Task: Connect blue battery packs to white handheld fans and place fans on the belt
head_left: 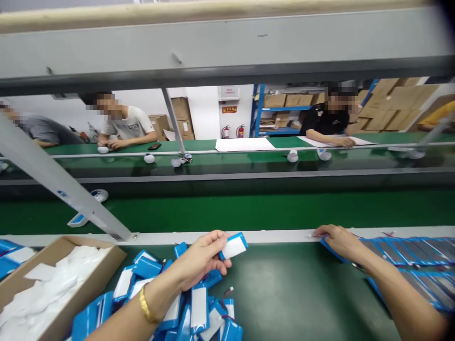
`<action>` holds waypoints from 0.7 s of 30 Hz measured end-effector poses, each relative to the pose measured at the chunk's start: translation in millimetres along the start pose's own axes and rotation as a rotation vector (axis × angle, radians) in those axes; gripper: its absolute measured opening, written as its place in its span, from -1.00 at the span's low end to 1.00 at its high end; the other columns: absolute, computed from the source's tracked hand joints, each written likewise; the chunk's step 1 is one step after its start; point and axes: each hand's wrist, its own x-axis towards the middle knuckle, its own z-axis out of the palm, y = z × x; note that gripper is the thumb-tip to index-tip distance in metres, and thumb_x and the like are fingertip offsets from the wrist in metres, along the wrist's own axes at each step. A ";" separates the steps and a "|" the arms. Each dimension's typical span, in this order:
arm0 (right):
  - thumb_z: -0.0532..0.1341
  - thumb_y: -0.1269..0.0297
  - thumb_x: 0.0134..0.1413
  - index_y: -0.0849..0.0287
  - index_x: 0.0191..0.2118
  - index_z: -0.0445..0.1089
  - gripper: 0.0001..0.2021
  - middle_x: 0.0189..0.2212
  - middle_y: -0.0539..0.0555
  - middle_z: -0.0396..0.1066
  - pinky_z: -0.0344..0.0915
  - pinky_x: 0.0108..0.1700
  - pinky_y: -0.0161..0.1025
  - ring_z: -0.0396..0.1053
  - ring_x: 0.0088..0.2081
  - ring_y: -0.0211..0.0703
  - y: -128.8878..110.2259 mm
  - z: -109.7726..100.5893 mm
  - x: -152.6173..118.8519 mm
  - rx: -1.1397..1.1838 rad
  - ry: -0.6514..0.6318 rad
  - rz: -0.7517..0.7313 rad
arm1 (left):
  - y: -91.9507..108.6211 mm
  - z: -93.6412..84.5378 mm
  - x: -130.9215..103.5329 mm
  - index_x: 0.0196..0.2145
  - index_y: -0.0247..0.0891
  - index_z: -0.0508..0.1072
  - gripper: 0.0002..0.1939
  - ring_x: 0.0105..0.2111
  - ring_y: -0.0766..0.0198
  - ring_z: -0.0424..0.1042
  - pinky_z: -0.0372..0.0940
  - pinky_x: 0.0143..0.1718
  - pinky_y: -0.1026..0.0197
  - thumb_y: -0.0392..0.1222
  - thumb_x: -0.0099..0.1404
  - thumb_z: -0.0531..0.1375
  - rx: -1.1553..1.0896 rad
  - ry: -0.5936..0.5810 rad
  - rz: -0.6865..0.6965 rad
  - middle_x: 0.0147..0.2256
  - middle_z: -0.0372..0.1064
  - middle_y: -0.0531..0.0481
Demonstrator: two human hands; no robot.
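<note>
The left hand [201, 258] pinches one blue-and-white battery pack [233, 246] by its near end, thumb on top and fingers curled beneath, lifted just above the green counter [284, 293] near its far edge rail. The right hand [340, 240] lies flat and spread at the far edge of the counter, fingertips pressing on the left end of a row of laid-out packs [408, 255] that runs toward the right edge; it grips nothing that I can see. The step in hand looks like adding the held pack to that row. To do it well, I judge the pack should stay level, with its long side parallel to its neighbours, and be set down touching the last one while the right hand steadies the row so nothing slides. The thin red leads on the packs could snag, so a grip on the body, clear of the wires, seems wise. Under the left wrist, with its gold bracelet [145, 307], sits a loose heap of packs [170, 303] at the near edge, and an open cardboard box [88, 284] of white sheets stands at the near left corner. A slanted metal strut [57, 182] crosses the left. Beyond the conveyor belt [249, 210], other people sit at a further line.
</note>
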 end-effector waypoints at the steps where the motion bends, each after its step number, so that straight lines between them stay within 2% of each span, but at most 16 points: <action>1: 0.10 0.42 -0.21 0.21 -0.30 0.50 -0.70 -0.19 0.32 0.47 0.15 0.00 0.14 0.30 -0.02 0.36 -3.7 0.2 -2.8 -0.001 0.041 0.003 | -1.9 1.6 1.6 -0.22 -0.30 0.30 -0.62 -0.43 0.36 0.36 0.27 -0.48 0.35 0.06 0.19 0.23 0.010 0.004 0.010 -0.35 0.26 0.00; 2: 0.09 0.39 -0.15 0.23 -0.23 0.48 -0.68 -0.14 0.35 0.44 0.13 0.02 0.16 0.27 0.01 0.38 -10.7 0.3 -7.0 0.006 0.079 -0.001 | -3.0 2.6 2.8 -0.25 -0.30 0.29 -0.62 -0.44 0.37 0.36 0.25 -0.49 0.36 0.07 0.19 0.23 0.037 0.011 0.020 -0.37 0.26 0.01; 4: 0.05 0.29 0.02 0.22 -0.11 0.41 -0.67 -0.06 0.32 0.40 0.17 0.03 0.08 0.28 0.02 0.26 -35.9 1.9 -20.1 0.062 0.117 -0.045 | -2.7 4.3 4.3 -0.27 -0.30 0.30 -0.63 -0.50 0.41 0.33 0.19 -0.54 0.40 0.09 0.21 0.20 0.144 0.028 0.038 -0.42 0.28 0.03; 6: -0.01 0.11 0.17 0.11 -0.12 0.37 -0.68 -0.18 0.17 0.46 0.32 -0.13 -0.14 0.40 -0.15 0.00 -73.1 9.0 -38.2 0.205 0.051 -0.140 | 0.6 6.9 5.4 -0.22 -0.31 0.35 -0.62 -0.59 0.46 0.25 0.10 -0.58 0.43 0.10 0.25 0.15 0.306 0.025 0.049 -0.51 0.27 0.07; 7: -0.01 0.03 0.19 0.15 -0.19 0.37 -0.66 -0.27 0.17 0.46 0.34 -0.25 -0.17 0.42 -0.24 -0.03 -93.7 15.4 -48.0 0.432 -0.070 -0.199 | 2.9 8.9 6.0 -0.20 -0.31 0.38 -0.62 -0.62 0.47 0.20 0.06 -0.59 0.43 0.09 0.26 0.13 0.388 0.018 0.062 -0.55 0.25 0.09; 9: 0.04 -0.08 0.17 0.18 -0.31 0.32 -0.61 -0.29 0.16 0.44 0.32 -0.42 -0.24 0.42 -0.33 -0.09 -131.6 33.1 -65.9 0.805 -0.374 -0.286 | 7.3 13.8 7.4 -0.18 -0.30 0.41 -0.64 -0.61 0.47 0.17 0.03 -0.58 0.42 0.06 0.26 0.14 0.513 -0.001 0.113 -0.56 0.24 0.11; 11: 0.14 -0.09 0.11 0.19 -0.36 0.27 -0.62 -0.38 0.08 0.39 0.31 -0.44 -0.28 0.38 -0.40 -0.18 -158.0 53.7 -78.9 1.061 -0.631 -0.300 | 9.9 19.3 9.2 -0.20 -0.29 0.41 -0.70 -0.52 0.44 0.21 0.08 -0.52 0.41 -0.01 0.22 0.20 0.567 -0.009 0.197 -0.48 0.28 0.09; 13: 0.23 -0.06 0.05 0.20 -0.36 0.26 -0.63 -0.49 -0.01 0.31 0.23 -0.49 -0.35 0.27 -0.51 -0.30 -170.3 71.7 -85.6 1.242 -0.732 -0.298 | 10.4 24.2 10.9 -0.23 -0.28 0.35 -0.71 -0.47 0.43 0.24 0.13 -0.47 0.39 -0.04 0.20 0.23 0.530 -0.017 0.259 -0.41 0.29 0.09; 15: 0.28 -0.04 0.00 0.20 -0.31 0.28 -0.62 -0.51 -0.03 0.30 0.11 -0.54 -0.40 0.18 -0.56 -0.36 -173.2 83.4 -87.5 1.353 -0.746 -0.288 | 9.6 27.8 11.9 -0.25 -0.26 0.28 -0.69 -0.49 0.43 0.24 0.16 -0.49 0.39 0.00 0.21 0.22 0.439 -0.021 0.266 -0.43 0.25 0.12; 18: 0.35 -0.02 -0.08 0.18 -0.21 0.32 -0.58 -0.38 0.05 0.38 0.01 -0.54 -0.41 0.17 -0.53 -0.35 -173.0 88.6 -86.9 1.442 -0.740 -0.265 | 8.5 29.6 10.8 -0.24 -0.25 0.26 -0.68 -0.55 0.44 0.21 0.17 -0.55 0.39 0.05 0.24 0.18 0.401 0.018 0.265 -0.51 0.19 0.15; 21: 0.35 0.07 -0.05 0.15 -0.11 0.34 -0.59 -0.27 0.07 0.38 -0.01 -0.53 -0.41 0.17 -0.50 -0.36 -175.0 87.1 -87.4 1.543 -0.714 -0.242 | 6.6 27.0 8.0 -0.16 -0.23 0.25 -0.68 -0.54 0.41 0.28 0.23 -0.50 0.36 0.02 0.26 0.17 0.410 0.074 0.320 -0.52 0.24 0.14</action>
